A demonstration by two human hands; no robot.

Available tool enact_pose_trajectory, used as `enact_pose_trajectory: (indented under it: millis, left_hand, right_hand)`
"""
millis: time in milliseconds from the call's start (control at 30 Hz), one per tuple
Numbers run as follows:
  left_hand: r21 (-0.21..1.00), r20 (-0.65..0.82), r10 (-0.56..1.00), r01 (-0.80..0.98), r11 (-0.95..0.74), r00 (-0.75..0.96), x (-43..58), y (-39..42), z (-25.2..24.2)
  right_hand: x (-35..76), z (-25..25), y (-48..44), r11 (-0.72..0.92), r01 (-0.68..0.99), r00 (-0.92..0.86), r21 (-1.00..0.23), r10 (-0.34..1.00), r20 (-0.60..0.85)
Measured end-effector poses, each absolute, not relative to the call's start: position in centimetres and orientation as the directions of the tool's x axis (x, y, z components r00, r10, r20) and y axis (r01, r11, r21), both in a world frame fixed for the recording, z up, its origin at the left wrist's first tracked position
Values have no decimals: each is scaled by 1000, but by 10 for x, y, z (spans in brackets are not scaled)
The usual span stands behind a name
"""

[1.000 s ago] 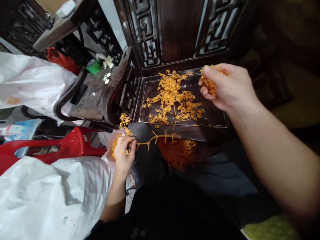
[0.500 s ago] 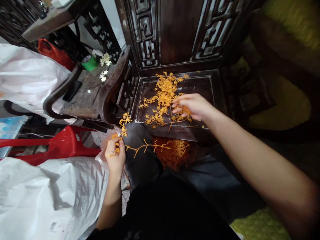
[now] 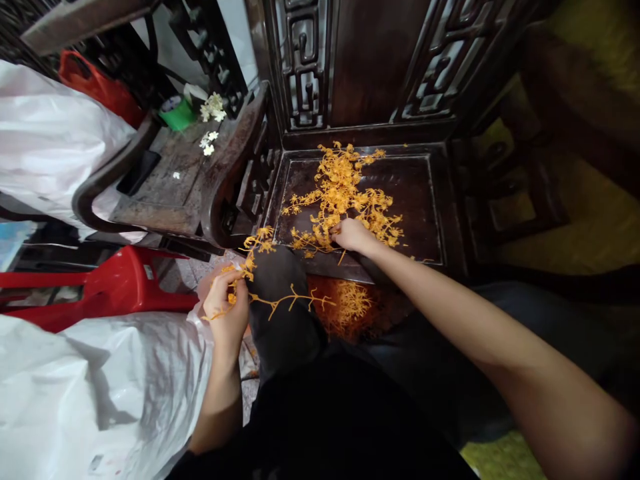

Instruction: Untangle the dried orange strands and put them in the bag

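My left hand [image 3: 227, 303] is closed on an orange branched sprig [image 3: 293, 295], which looks like plastic. One bare, forked stem sticks out to the right over my knee, and a curly-tipped end rises above the fingers. On the dark wooden seat [image 3: 417, 200] lies a heap of similar orange sprigs [image 3: 345, 180] with curled, flower-like tips. My right hand [image 3: 353, 237] is at the near edge of this heap, its fingers curled together around a sprig's stem; the fingertips are partly hidden among the sprigs.
Below the seat edge, a reddish bag [image 3: 330, 310] holds more orange branched pieces. At left are a red plastic stool [image 3: 117, 280] and large white sacks [image 3: 135, 380]. Green tape [image 3: 177, 115] and small pale flowers [image 3: 213, 107] lie on a wooden side table [image 3: 160, 200].
My right hand has moved left and down to the heap's near edge, and its fingers have closed. Sprigs it covered now lie visible at the heap's right. My left hand keeps its sprig.
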State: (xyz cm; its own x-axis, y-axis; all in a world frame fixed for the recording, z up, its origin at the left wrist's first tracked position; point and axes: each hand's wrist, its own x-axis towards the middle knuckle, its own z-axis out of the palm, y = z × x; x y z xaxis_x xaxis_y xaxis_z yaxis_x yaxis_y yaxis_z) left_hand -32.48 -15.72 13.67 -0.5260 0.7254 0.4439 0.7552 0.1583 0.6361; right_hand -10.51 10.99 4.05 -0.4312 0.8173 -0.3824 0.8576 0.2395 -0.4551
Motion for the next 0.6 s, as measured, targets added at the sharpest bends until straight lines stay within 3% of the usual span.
enact_pose_trajectory:
  millis: [133,267,400,533,600]
  left_hand:
    - [806,382,639,579,123,-668,-322,-150,144]
    - [994,109,712,92,-62,-694,-310,-128,159]
    - [961,-40,826,-248,-123,-563,-292,-101,174]
    - [947,-108,859,-315,-65,-501,-274,-77,181]
    - [941,-87,878,-327,-82,-471,-265,-64,181]
  right_hand:
    - [-102,37,108,267,853,-449,-448,814,-370]
    - [-104,36,96,318,852,-465,-417,825,-320]
    - [-103,45,92,327,858,-452,-396,846,-283]
    - [-91,79,102,310,862,-406,-402,896,-180]
    - [-79,108,108,280,815,-382,-506,918,-106]
